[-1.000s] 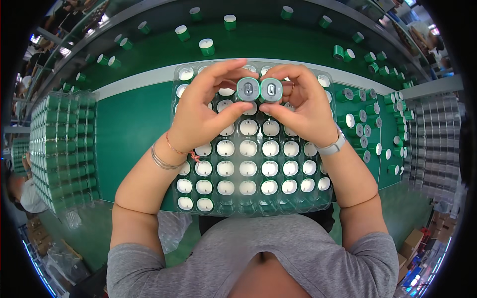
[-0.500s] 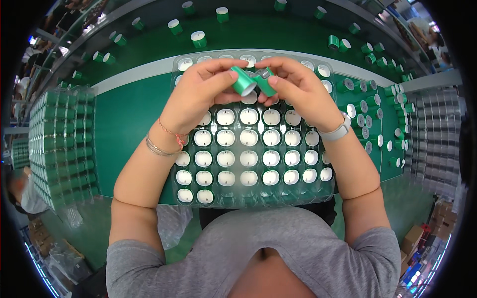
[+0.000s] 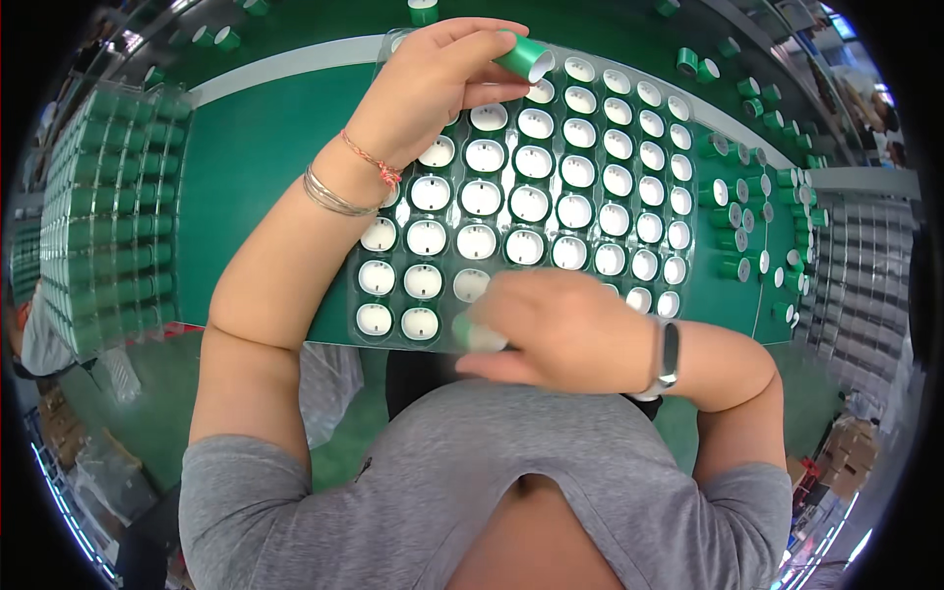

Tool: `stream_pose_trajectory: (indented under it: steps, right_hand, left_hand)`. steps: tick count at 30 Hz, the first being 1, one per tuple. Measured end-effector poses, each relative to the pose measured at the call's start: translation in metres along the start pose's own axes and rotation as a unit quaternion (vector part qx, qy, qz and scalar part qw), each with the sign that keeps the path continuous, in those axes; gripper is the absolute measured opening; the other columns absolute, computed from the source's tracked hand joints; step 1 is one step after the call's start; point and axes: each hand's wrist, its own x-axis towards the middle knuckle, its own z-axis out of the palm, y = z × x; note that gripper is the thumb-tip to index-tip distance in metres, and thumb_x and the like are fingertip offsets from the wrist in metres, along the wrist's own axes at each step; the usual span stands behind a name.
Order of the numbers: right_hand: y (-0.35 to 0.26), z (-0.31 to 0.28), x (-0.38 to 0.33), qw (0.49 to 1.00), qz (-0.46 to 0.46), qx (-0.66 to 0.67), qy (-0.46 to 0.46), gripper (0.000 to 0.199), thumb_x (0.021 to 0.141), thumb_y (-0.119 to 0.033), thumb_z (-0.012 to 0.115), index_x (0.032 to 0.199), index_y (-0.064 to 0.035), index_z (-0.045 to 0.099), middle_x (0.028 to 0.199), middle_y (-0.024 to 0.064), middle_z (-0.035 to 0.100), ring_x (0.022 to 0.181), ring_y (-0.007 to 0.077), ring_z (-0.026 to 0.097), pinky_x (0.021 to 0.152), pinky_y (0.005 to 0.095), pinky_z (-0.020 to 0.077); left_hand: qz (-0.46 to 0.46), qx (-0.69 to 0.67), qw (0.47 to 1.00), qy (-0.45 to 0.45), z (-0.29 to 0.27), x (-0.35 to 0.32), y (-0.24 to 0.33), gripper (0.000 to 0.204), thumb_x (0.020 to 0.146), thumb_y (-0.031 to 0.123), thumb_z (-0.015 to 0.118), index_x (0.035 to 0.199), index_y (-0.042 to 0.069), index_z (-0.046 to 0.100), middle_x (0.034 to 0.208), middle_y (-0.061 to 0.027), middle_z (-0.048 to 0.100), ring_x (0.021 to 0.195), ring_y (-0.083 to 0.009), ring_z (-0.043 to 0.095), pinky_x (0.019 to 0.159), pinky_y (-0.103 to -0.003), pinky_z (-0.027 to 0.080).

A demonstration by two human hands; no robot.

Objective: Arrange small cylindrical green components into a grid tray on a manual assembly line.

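Note:
My left hand (image 3: 423, 93) is closed on a small green cylinder (image 3: 519, 57) with an open white end, pinched between thumb and fingers above the far edge of a clear plastic tray (image 3: 445, 337). My right hand (image 3: 570, 329), smeared by motion, is low over the tray's near edge. Its fingers are around another green cylinder with a white end (image 3: 478, 334), blurred and partly covered. Rows of similar green pieces with white oval tops (image 3: 530, 204) stand upright in the tray's pockets. Hands and forearms hide some of them.
Stacked clear trays of green pieces (image 3: 108, 226) stand at the left of the green table (image 3: 251, 167). Loose green cylinders (image 3: 733, 216) stand and lie on the right. Farther right is a stack of clear trays (image 3: 851, 246). A pale rail (image 3: 285, 74) runs along the far edge.
My hands have moved apart from beside each other over the far rows. The right came down to the near edge with a cylinder; the left stays far with its own. The view has shifted.

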Motion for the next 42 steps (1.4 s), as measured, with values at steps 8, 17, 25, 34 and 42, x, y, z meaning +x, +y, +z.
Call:
stream_pose_trajectory:
  steps: [8,17,25,34,42]
  right_hand:
    - [0.003,0.022,0.008,0.996,-0.036,-0.076,0.023,0.041,0.076,-0.039,0.077,0.086,-0.0041,0.059,0.076,0.0093,0.055,0.063,0.0258,0.059,0.057,0.0361,0.0487]
    - [0.044,-0.03,0.017,0.926,0.09,-0.049,0.363,0.049,0.069,-0.001,0.081,0.11,-0.0024,0.056,0.117,0.0103,0.048,0.077,0.0124,0.055,0.057,0.0226,0.0449]
    - [0.034,-0.034,0.013,0.951,0.05,-0.064,0.3,0.037,0.071,-0.002,0.08,0.104,-0.003,0.062,0.089,0.0056,0.059,0.069,0.0122,0.053,0.059,0.0233,0.0442]
    - [0.002,-0.004,-0.015,0.989,0.058,0.111,-0.073,0.033,0.076,-0.012,0.074,0.104,-0.0065,0.057,0.096,0.0107,0.054,0.084,0.0302,0.059,0.071,0.0395,0.0498]
    - [0.005,-0.004,-0.018,0.992,0.037,0.009,-0.117,0.027,0.079,-0.012,0.068,0.101,-0.0048,0.054,0.103,0.011,0.052,0.084,0.0305,0.06,0.072,0.0413,0.0497]
  left_hand:
    - [0.012,0.005,1.0,-0.026,-0.004,-0.003,0.002,0.036,0.093,0.02,0.06,0.119,-0.006,0.058,0.102,-0.0129,0.066,0.093,-0.0206,0.068,0.085,-0.027,0.056]
    - [-0.025,0.062,0.987,-0.147,0.003,-0.011,0.005,0.032,0.088,0.019,0.069,0.112,-0.002,0.063,0.098,-0.0068,0.069,0.087,-0.0123,0.066,0.084,-0.026,0.054]
    - [-0.036,0.068,0.989,-0.127,0.0,-0.009,0.003,0.038,0.093,0.032,0.064,0.112,-0.002,0.063,0.105,-0.01,0.066,0.095,-0.0159,0.066,0.086,-0.027,0.054]
    - [-0.018,0.124,0.989,-0.083,0.002,-0.007,0.007,0.036,0.094,0.031,0.06,0.114,0.001,0.063,0.106,-0.009,0.065,0.096,-0.0151,0.065,0.085,-0.026,0.053]
    - [-0.025,0.115,0.991,-0.068,0.001,-0.007,0.009,0.03,0.095,0.024,0.059,0.113,0.001,0.063,0.104,-0.0086,0.067,0.092,-0.0136,0.065,0.082,-0.024,0.052]
